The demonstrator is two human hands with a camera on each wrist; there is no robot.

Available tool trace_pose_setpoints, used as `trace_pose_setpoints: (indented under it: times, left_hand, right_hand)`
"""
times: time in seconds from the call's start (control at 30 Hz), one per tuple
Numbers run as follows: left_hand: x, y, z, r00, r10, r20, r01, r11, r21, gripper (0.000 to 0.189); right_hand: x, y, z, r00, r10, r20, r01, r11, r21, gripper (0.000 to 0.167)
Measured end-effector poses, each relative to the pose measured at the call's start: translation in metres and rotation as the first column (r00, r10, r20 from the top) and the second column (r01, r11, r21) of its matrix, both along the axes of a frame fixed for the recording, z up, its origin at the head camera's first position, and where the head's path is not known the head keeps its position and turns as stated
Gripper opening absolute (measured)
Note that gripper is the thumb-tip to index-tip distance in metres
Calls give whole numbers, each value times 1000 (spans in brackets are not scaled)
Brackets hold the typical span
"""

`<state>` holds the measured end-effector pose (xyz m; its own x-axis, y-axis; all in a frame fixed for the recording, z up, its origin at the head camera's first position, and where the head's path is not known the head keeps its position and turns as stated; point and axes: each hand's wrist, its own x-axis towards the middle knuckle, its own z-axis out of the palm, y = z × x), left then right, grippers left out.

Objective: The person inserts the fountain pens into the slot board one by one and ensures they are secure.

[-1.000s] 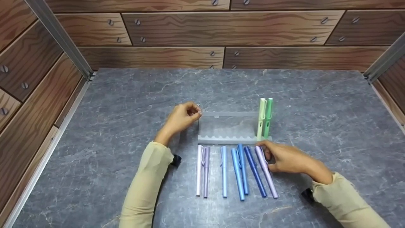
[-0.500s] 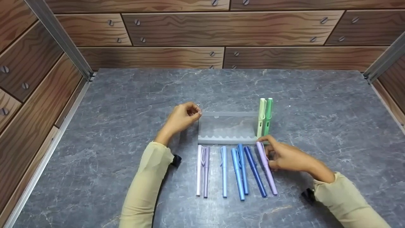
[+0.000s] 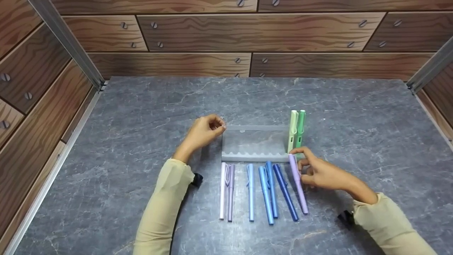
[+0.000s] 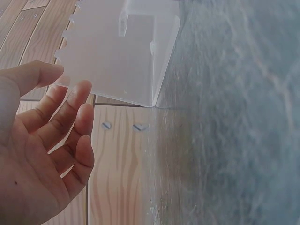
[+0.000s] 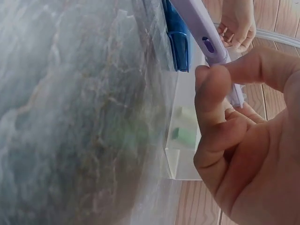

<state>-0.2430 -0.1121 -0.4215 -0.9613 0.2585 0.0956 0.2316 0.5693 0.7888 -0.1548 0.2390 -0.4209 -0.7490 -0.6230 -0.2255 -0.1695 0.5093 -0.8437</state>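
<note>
A frosted clear pen rack (image 3: pixel 254 141) with a notched front edge stands mid-table. My left hand (image 3: pixel 203 131) pinches its left upper corner between thumb and forefinger; the other fingers curve loosely in the left wrist view (image 4: pixel 108 56). At the rack's right end a pale green pen (image 3: pixel 292 131) and a green pen (image 3: pixel 300 129) stand side by side. Just in front of them, my right hand (image 3: pixel 324 173) pinches a lilac pen (image 3: pixel 299 191), its upper end tilted up towards the rack. In the right wrist view, thumb and finger grip the lilac barrel (image 5: pixel 199 28).
Before the rack lie a pale pink pen (image 3: pixel 222 191), a purple pen (image 3: pixel 230 194), a light blue pen (image 3: pixel 251 193), two overlapping blue pens (image 3: pixel 266 194) and a dark blue pen (image 3: pixel 286 193). Wood-patterned panels (image 3: pixel 226 32) bound the grey marbled table (image 3: pixel 159 99).
My right hand has lifted the lilac pen off the table and shifted it slightly forward, towards the rack's right end. The left hand and the rack have stayed put.
</note>
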Motion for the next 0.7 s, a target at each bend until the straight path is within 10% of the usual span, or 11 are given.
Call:
trace_pose_setpoints:
  times: [0.7]
  left_hand:
    - [0,0,0,1000,-4,-11,4,1000,11,11]
  right_hand:
    - [-6,2,18,980,-105,-170,82,987,-137,64]
